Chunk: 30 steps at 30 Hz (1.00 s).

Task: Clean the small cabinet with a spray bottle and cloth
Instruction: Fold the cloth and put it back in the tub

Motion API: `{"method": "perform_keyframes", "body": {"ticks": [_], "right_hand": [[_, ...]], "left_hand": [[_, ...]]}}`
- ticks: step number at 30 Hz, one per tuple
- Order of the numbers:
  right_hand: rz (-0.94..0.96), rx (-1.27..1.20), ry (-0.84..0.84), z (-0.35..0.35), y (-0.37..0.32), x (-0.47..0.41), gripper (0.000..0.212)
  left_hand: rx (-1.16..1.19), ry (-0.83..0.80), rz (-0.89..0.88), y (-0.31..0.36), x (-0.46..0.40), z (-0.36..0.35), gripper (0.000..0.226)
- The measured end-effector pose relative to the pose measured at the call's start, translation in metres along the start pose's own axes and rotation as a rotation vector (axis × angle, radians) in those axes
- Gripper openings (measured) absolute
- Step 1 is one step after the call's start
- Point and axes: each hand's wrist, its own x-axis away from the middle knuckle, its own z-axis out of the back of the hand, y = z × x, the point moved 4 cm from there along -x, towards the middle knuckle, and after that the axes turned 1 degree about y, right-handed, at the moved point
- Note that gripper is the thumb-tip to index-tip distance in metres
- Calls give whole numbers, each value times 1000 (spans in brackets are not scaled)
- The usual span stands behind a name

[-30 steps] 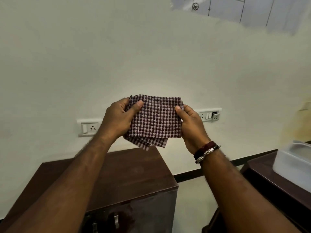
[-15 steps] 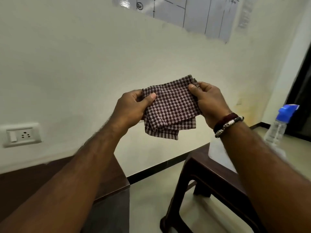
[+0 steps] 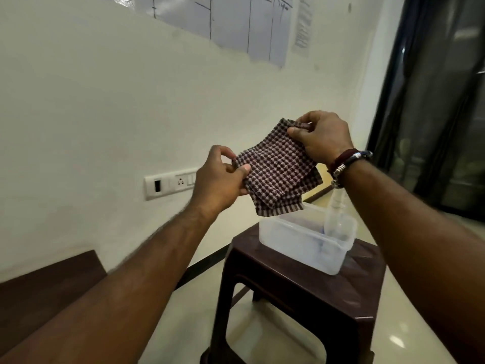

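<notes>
A folded brown-and-white checked cloth (image 3: 275,172) hangs in the air between both hands, above a clear plastic tub. My left hand (image 3: 217,179) pinches its left edge and my right hand (image 3: 322,135) grips its upper right corner. The clear spray bottle (image 3: 337,214) stands in the tub, its top hidden behind my right wrist. Only a corner of the dark brown cabinet top (image 3: 44,287) shows at the lower left, under my left forearm.
A clear plastic tub (image 3: 294,240) sits on a dark brown plastic stool (image 3: 301,292) on the glossy cream floor. A switch and socket plate (image 3: 170,183) is on the cream wall. A dark glass door (image 3: 441,106) fills the right side.
The view has swung right, from the cabinet to the stool and tub. Both hands keep hold of the cloth, now tilted with its right corner raised.
</notes>
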Motion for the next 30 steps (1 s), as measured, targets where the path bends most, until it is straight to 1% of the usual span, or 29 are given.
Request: {"method": "perform_keyframes", "body": {"ticks": [2, 5, 7, 9, 10, 12, 15, 18, 20, 22, 26, 30], "right_hand": [[30, 97, 22, -1, 15, -7, 27], [103, 195, 45, -13, 34, -15, 19], [145, 264, 12, -27, 43, -20, 17], [180, 357, -41, -44, 51, -27, 17], [190, 397, -68, -53, 55, -30, 17], [192, 451, -113, -66, 64, -38, 19], [167, 510, -154, -77, 79, -49, 22], [144, 572, -197, -89, 96, -53, 19], [127, 578, -221, -98, 107, -50, 18], [99, 565, -261, -108, 120, -43, 16], [34, 566, -362, -124, 143, -29, 12], [28, 596, -436, -129, 149, -22, 12]], "left_hand": [[20, 0, 4, -9, -1, -24, 18], [53, 12, 59, -26, -5, -47, 20], [43, -31, 82, -39, -9, -58, 32], [-18, -78, 75, -49, -14, -66, 46], [-40, -92, 77, -54, -17, -69, 51], [-59, -114, 112, -62, -27, -76, 53], [-95, -131, 162, -70, -41, -90, 48], [-151, -134, 164, -77, -47, -103, 47], [-254, -130, 124, -85, -48, -107, 46], [-407, -132, 89, -94, -49, -107, 44], [-597, -151, 80, -106, -52, -105, 31], [-762, -154, 61, -110, -60, -114, 19]]}}
